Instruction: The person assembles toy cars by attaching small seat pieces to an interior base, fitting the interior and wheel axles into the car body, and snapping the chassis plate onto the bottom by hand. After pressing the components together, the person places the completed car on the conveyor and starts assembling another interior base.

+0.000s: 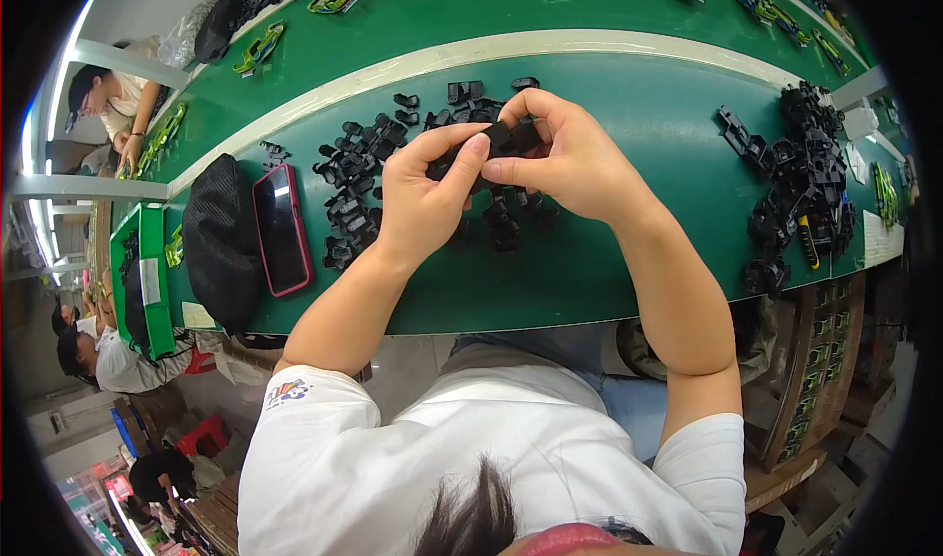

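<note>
Both my hands meet above the middle of the green workbench (550, 291), gripping a black plastic part (506, 139) between them. My left hand (429, 188) pinches its left side, with the thumb pressed on the front. From the right, my right hand (575, 158) curls its fingers over the part, thumb close to the left one. My fingers cover much of the part, so its full shape is hidden. Loose black plastic pieces (359, 153) lie to the left of and behind my hands. A few more black pieces (502, 224) lie just below them.
At left are a phone in a red case (282, 230), a black mesh bag (221, 247) and a green bin (157, 291). A pile of black parts (801, 178) and a yellow-handled tool (807, 241) sit right. Beyond a pale rail, green-and-black items (259, 49) lie on a green surface near another person (123, 104).
</note>
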`<act>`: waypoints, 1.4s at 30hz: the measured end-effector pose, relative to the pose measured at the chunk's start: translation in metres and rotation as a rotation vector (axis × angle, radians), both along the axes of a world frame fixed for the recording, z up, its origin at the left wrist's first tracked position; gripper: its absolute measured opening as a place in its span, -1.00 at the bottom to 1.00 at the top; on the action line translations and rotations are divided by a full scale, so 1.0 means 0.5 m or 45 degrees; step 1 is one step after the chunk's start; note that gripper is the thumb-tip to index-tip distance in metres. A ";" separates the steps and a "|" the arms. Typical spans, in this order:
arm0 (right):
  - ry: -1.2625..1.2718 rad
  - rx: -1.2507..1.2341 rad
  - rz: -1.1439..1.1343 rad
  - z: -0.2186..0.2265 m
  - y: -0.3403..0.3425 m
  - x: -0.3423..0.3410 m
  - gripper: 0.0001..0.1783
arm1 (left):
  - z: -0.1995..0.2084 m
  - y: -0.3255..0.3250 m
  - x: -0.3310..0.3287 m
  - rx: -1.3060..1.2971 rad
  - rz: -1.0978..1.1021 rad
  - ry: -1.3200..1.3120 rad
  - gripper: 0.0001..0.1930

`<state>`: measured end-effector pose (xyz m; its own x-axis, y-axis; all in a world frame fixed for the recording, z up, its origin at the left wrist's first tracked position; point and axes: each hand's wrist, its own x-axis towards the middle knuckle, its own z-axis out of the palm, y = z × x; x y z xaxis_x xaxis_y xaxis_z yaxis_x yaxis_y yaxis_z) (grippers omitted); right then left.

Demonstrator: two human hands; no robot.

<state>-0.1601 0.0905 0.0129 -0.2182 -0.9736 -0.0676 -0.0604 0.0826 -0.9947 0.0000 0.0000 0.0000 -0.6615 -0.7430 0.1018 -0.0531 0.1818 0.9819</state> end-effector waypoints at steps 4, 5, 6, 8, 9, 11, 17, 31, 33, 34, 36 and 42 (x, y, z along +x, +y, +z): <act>0.033 -0.070 -0.034 -0.019 -0.006 0.006 -0.63 | -0.005 0.000 0.000 -0.106 0.036 0.021 -0.84; 0.033 -0.096 -0.053 -0.023 -0.008 0.009 -0.63 | -0.006 -0.001 0.001 -0.133 0.042 0.033 -0.84; 0.033 -0.097 -0.053 -0.024 -0.010 0.011 -0.63 | -0.006 -0.001 0.001 -0.133 0.041 0.033 -0.84; 0.073 -0.142 -0.101 -0.026 -0.011 0.017 -0.64 | -0.007 0.000 0.002 -0.132 0.073 0.005 -0.84; 0.071 -0.143 -0.104 -0.024 -0.010 0.018 -0.64 | -0.007 0.001 0.003 -0.133 0.071 0.004 -0.84; 0.135 -0.101 -0.075 -0.018 -0.008 0.019 -0.68 | -0.011 0.005 0.004 -0.147 0.090 0.033 -0.84; 0.140 -0.141 -0.080 -0.012 -0.007 0.016 -0.69 | -0.002 0.009 0.003 -0.153 0.090 0.044 -0.82; -0.361 0.139 -0.029 -0.017 -0.016 -0.048 -0.67 | 0.008 -0.037 0.012 0.373 -0.060 0.120 -0.69; -0.476 0.145 -0.056 -0.025 -0.017 -0.060 -0.66 | 0.003 -0.037 0.011 -0.104 -0.103 -0.043 -0.54; -0.471 0.128 -0.062 -0.028 -0.017 -0.060 -0.66 | 0.001 -0.041 0.014 -0.255 -0.117 -0.067 -0.44; -0.519 0.122 -0.053 -0.023 -0.021 -0.061 -0.63 | 0.002 -0.041 0.017 -0.376 -0.100 -0.121 -0.46; -0.355 0.026 -0.467 -0.023 -0.025 -0.079 -0.47 | 0.006 -0.089 0.029 -0.380 0.052 0.024 -0.52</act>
